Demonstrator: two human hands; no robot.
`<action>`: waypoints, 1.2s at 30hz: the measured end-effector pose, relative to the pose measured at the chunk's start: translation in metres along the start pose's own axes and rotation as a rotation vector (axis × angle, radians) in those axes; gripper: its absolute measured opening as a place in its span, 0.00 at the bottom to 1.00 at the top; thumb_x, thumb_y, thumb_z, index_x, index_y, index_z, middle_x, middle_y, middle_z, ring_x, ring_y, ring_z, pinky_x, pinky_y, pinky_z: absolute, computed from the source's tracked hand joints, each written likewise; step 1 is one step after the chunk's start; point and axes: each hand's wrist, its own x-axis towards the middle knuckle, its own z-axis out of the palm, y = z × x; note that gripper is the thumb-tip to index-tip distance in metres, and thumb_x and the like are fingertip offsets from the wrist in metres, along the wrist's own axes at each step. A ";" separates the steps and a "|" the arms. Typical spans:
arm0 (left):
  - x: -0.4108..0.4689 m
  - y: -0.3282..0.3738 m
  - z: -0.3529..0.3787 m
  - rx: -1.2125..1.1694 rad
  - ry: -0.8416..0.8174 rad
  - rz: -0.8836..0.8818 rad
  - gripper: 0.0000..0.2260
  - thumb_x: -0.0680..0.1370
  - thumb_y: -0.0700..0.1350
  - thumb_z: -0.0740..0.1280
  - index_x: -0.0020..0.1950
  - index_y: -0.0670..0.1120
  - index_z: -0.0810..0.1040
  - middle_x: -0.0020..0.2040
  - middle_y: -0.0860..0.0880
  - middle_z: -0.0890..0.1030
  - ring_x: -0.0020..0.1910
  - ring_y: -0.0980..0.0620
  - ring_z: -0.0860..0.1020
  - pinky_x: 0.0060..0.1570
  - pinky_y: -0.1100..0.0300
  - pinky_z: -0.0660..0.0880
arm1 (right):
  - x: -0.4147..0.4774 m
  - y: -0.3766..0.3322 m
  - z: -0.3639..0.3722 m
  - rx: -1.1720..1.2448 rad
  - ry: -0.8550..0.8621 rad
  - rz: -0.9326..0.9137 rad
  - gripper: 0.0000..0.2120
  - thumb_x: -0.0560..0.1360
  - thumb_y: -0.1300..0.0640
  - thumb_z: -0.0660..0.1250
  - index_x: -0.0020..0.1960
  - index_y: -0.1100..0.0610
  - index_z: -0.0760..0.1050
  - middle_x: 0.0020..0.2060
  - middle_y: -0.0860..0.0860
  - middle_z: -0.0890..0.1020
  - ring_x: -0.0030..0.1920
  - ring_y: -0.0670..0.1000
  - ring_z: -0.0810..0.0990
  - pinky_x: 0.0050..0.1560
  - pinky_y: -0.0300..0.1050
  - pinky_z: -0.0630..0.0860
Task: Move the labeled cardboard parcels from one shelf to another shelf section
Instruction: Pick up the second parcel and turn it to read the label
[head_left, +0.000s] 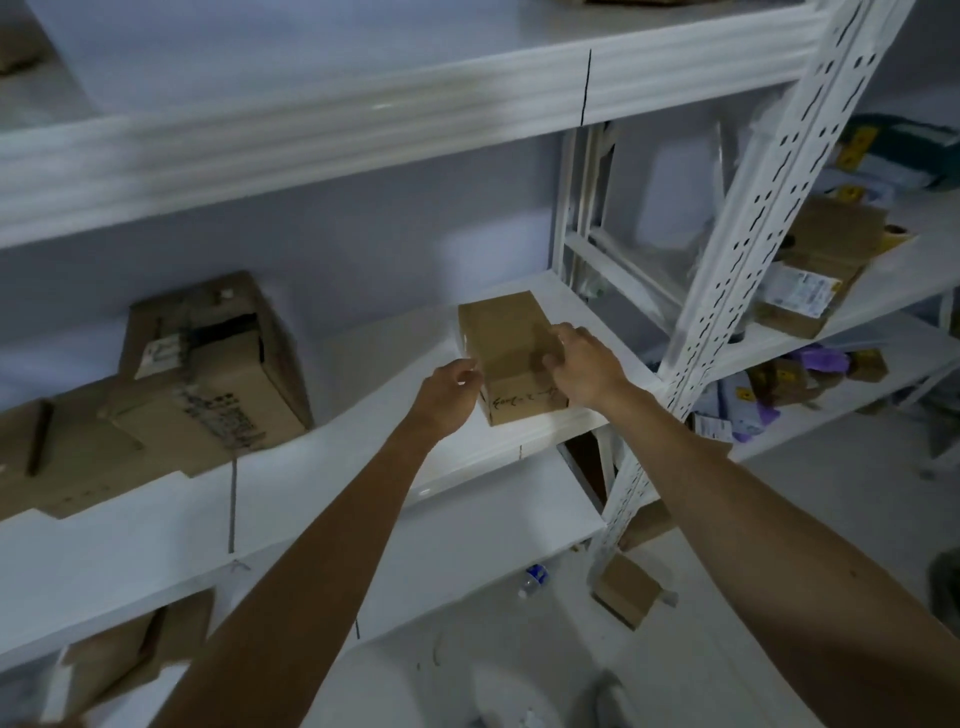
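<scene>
Head view: two larger boxes (208, 369) sit well left of the fingers, already on this white shelf (363, 467). The left hand (447, 395) and right hand (582, 364) clamp a small parcel (509, 353) resting at the shelf's front edge. Right of them, past the upright (727, 260), more parcels (815, 265) seemingly await moving.
</scene>
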 end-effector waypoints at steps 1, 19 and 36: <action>0.003 0.002 0.005 -0.009 0.011 -0.026 0.22 0.85 0.54 0.59 0.77 0.46 0.71 0.74 0.43 0.77 0.68 0.43 0.79 0.61 0.55 0.73 | 0.005 0.004 -0.001 0.027 -0.029 0.005 0.25 0.84 0.53 0.62 0.79 0.56 0.64 0.70 0.61 0.75 0.67 0.63 0.76 0.65 0.53 0.73; 0.001 0.015 0.070 -0.340 0.263 -0.324 0.18 0.84 0.49 0.61 0.73 0.46 0.76 0.50 0.46 0.81 0.41 0.51 0.77 0.46 0.56 0.74 | 0.049 0.062 -0.002 0.397 -0.408 0.082 0.29 0.84 0.46 0.63 0.78 0.62 0.66 0.74 0.57 0.74 0.71 0.58 0.74 0.73 0.56 0.72; -0.026 0.020 0.065 -0.571 0.242 -0.486 0.20 0.80 0.64 0.65 0.54 0.47 0.79 0.59 0.45 0.83 0.55 0.47 0.83 0.60 0.51 0.80 | 0.040 0.069 0.019 0.638 -0.390 0.258 0.29 0.81 0.39 0.63 0.67 0.63 0.77 0.59 0.56 0.81 0.60 0.58 0.80 0.68 0.57 0.76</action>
